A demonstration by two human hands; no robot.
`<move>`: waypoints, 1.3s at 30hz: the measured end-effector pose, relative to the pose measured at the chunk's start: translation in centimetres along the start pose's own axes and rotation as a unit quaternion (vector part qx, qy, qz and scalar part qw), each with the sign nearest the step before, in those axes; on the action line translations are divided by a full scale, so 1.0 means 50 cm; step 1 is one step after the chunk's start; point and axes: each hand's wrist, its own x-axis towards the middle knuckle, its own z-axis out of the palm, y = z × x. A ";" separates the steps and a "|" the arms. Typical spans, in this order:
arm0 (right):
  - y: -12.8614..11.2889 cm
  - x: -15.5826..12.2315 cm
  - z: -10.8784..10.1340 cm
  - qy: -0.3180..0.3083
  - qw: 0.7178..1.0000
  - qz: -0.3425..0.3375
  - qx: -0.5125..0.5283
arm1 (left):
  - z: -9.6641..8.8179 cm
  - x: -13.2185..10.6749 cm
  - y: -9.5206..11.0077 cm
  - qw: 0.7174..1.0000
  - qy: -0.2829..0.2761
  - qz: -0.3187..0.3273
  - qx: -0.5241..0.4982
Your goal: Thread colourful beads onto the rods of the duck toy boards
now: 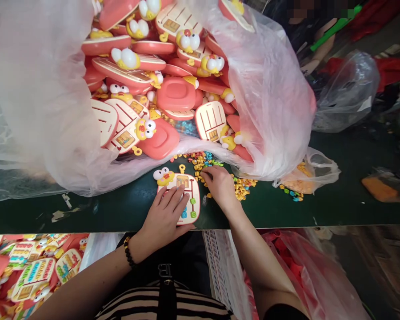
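Note:
A white toy board with red edging (195, 190) lies flat near the front of the dark green table, a big-eyed yellow duck head (164, 176) at its upper left corner. Green and blue pieces sit along its slots. My left hand (166, 206) rests flat over the board with its fingers stretched out, hiding part of it. Just to the right, my right hand (220, 184) reaches into a pile of small coloured pieces (243, 189), thumb and forefinger pinched together. Whatever lies between those fingertips is too small to make out.
A large clear plastic bag (270, 98) full of similar toy boards (176, 93) takes up the back of the table (120, 213). A small bag of orange pieces (302, 180) lies to the right. Filled boards (33, 275) are heaped below left. Another person's arm (320, 53) shows at upper right.

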 end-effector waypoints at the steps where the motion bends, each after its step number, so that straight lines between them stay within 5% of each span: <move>1: 0.000 0.006 0.005 -0.006 1.000 0.008 0.007 | 0.000 0.000 0.000 1.000 0.000 0.000 -0.001; 8: -0.023 -0.003 -0.015 -0.031 0.981 -0.044 0.187 | 0.002 0.000 -0.002 1.000 -0.006 -0.009 -0.015; 11: -0.039 -0.005 -0.001 -0.059 0.976 -0.041 0.204 | 0.001 0.002 -0.002 1.000 -0.008 -0.008 -0.016; 15: -0.049 -0.013 0.015 -0.017 0.979 -0.017 0.203 | 0.000 0.005 -0.002 1.000 -0.019 -0.008 -0.016; 21: -0.014 -0.037 -0.040 -0.101 0.960 -0.078 0.249 | 0.004 0.002 -0.003 1.000 -0.011 -0.011 -0.018; 25: 0.033 -0.002 -0.046 0.040 0.989 -0.009 0.139 | 0.005 0.001 -0.003 1.000 -0.013 -0.007 -0.018; 33: 0.047 0.036 0.002 0.031 0.993 -0.098 -0.052 | 0.002 0.003 -0.002 1.000 0.000 -0.005 -0.013; 39: 0.011 -0.003 -0.010 0.061 0.990 -0.126 0.028 | 0.002 0.004 -0.002 1.000 -0.003 -0.010 -0.016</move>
